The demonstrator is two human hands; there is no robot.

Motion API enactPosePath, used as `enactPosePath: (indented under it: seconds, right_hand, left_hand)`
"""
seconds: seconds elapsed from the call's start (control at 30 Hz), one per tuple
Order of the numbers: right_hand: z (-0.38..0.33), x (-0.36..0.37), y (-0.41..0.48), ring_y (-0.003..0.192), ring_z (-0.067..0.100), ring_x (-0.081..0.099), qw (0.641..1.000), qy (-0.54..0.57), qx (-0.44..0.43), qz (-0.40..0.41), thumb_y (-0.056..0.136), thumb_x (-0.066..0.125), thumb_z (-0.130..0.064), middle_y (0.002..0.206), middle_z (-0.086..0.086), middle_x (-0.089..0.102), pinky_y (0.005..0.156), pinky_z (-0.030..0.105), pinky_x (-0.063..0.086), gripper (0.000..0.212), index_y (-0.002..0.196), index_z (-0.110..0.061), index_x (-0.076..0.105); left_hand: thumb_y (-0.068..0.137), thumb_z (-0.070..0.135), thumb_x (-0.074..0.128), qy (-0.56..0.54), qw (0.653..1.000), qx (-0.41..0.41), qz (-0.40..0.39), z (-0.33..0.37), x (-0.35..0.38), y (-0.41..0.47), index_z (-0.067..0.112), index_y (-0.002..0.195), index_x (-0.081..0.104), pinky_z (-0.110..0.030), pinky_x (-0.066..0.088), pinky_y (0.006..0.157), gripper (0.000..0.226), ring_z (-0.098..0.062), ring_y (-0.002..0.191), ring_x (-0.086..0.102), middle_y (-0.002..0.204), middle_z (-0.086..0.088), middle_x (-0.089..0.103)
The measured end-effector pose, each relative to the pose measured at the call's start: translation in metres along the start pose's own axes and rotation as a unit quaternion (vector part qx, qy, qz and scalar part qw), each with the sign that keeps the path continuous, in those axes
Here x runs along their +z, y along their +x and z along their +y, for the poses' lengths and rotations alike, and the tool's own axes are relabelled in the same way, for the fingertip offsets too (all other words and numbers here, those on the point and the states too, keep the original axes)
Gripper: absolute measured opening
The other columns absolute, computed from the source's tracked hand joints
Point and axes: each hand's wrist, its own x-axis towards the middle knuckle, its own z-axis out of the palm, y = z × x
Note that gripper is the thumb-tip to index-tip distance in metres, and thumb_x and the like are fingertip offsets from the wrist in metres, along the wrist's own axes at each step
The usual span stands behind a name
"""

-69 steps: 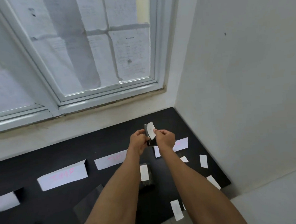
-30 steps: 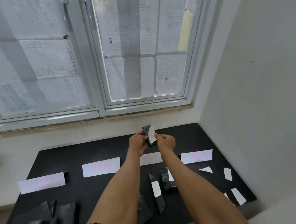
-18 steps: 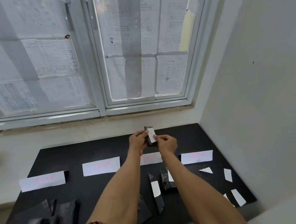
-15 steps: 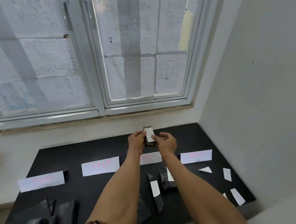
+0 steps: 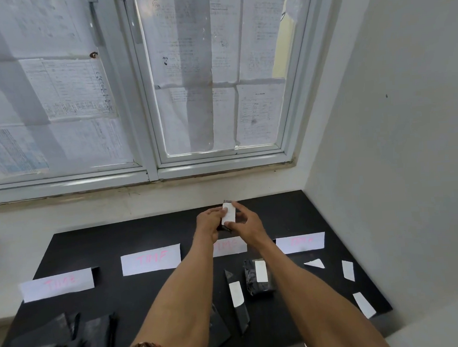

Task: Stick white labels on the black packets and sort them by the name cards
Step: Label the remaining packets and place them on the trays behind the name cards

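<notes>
Start from the flat black table under the window: everything you need sits on it, and it serves as the landmark here. Across its middle stand four white folded name cards with pink lettering, one of them partly hidden behind your wrists. At the table's near left corner lies a heap of unlabelled shiny black plastic packets. Near its centre, just in front of the cards, two labelled black packets already lie flat, and along its right edge loose white paper labels wait their turn.

Above the table's far centre, you hold one small black packet upright with a white rectangular label on its face. Your left hand has its fingers closed on the packet's left edge; your right hand cups the other side, thumb and fingertips bearing on the label.

The step in hand looks like pressing the label home. Keep the left grip firm so the thin film stays taut, and stroke with the right thumb from the label's middle outward to its edges, so no corner lifts and no crease gets trapped. Check that it sits square before you let go. Then read it and match it against the pink words; from here the lettering is too faint to tell which card it belongs to.
</notes>
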Motion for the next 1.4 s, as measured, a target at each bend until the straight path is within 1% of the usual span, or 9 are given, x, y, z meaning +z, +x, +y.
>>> enactPosePath:
  seconds: [0.17,0.33,0.53,0.63,0.77,0.93,1.07,1.2,1.4]
  right_hand:
    - [0.002,-0.002,0.005,0.115,0.023,0.057,0.999,0.021,0.028,0.026,0.094,0.048,-0.002,0.127,0.007,0.056,0.086,0.033,0.057,0.048,0.138,-0.021,0.048]
    - [0.011,0.005,0.004,0.113,0.018,0.062,0.998,-0.028,0.006,0.061,0.093,0.052,-0.005,0.123,0.006,0.065,0.094,0.039,0.054,0.043,0.134,-0.016,0.055]
    - [0.005,0.013,-0.002,0.108,0.017,0.061,0.979,-0.116,-0.005,0.170,0.094,0.051,-0.010,0.122,0.010,0.064,0.081,0.010,0.043,0.034,0.126,-0.007,0.060]
    - [0.003,0.015,-0.001,0.096,0.011,0.065,0.981,-0.133,-0.036,0.139,0.089,0.064,-0.026,0.116,0.005,0.068,0.068,0.004,0.043,0.037,0.123,-0.012,0.063]
    - [-0.001,0.014,-0.002,0.084,0.012,0.067,0.981,-0.118,-0.038,0.151,0.087,0.066,-0.020,0.111,0.001,0.062,0.063,0.006,0.047,0.052,0.136,-0.014,0.050]
    - [0.003,0.018,0.003,0.088,0.012,0.068,0.981,-0.157,-0.037,0.112,0.085,0.068,-0.034,0.104,0.004,0.072,0.065,0.012,0.052,0.035,0.112,-0.012,0.071]
    - [0.003,0.014,0.006,0.079,0.014,0.069,0.981,-0.170,-0.025,0.087,0.079,0.073,-0.043,0.088,-0.001,0.074,0.064,0.028,0.058,0.033,0.097,-0.015,0.075]
    - [0.000,0.020,0.005,0.098,0.018,0.063,0.978,-0.187,-0.039,0.087,0.078,0.074,-0.039,0.110,-0.004,0.058,0.078,0.030,0.058,0.066,0.133,-0.013,0.048]
    - [-0.001,0.025,0.003,0.096,0.017,0.060,0.971,-0.219,-0.055,0.077,0.077,0.077,-0.033,0.109,0.006,0.065,0.075,0.023,0.051,0.048,0.117,-0.010,0.065]
  left_hand:
    - [0.094,-0.012,0.040,-0.038,0.995,-0.017,-0.095,0.007,-0.002,-0.006,0.007,0.129,0.054,-0.041,0.057,0.077,0.043,-0.036,0.109,0.056,0.127,-0.020,0.053]
    - [0.094,-0.016,0.030,-0.098,0.989,-0.017,-0.111,0.009,-0.005,-0.006,0.015,0.140,0.043,-0.045,0.056,0.077,0.056,-0.044,0.123,0.046,0.134,-0.023,0.044]
    - [0.093,-0.017,0.026,-0.129,0.987,-0.024,-0.088,0.007,-0.004,-0.003,0.023,0.147,0.029,-0.053,0.049,0.094,0.067,-0.045,0.129,0.041,0.143,-0.025,0.037]
    - [0.095,-0.013,0.026,-0.133,0.988,-0.018,-0.075,0.006,-0.002,-0.003,0.022,0.149,0.024,-0.053,0.046,0.096,0.064,-0.045,0.130,0.040,0.146,-0.026,0.034]
    - [0.098,-0.008,0.024,-0.132,0.989,-0.014,-0.068,0.007,0.001,-0.004,0.018,0.149,0.023,-0.051,0.047,0.089,0.058,-0.043,0.125,0.043,0.143,-0.025,0.038]
    - [0.096,-0.011,0.024,-0.125,0.989,-0.019,-0.081,0.004,-0.003,-0.002,0.017,0.147,0.027,-0.055,0.046,0.099,0.058,-0.045,0.126,0.043,0.142,-0.026,0.038]
    - [0.093,-0.010,0.025,-0.126,0.988,-0.033,-0.079,0.004,-0.011,-0.005,0.013,0.147,0.027,-0.050,0.050,0.091,0.059,-0.044,0.121,0.048,0.137,-0.027,0.044]
    - [0.097,-0.004,0.024,-0.105,0.992,-0.028,-0.059,0.001,-0.009,-0.004,0.010,0.140,0.037,-0.046,0.058,0.074,0.046,-0.042,0.119,0.051,0.135,-0.024,0.048]
    - [0.097,-0.005,0.028,-0.064,0.996,-0.019,-0.062,0.002,-0.013,-0.006,0.007,0.138,0.040,-0.049,0.050,0.095,0.044,-0.040,0.120,0.050,0.128,-0.021,0.052]
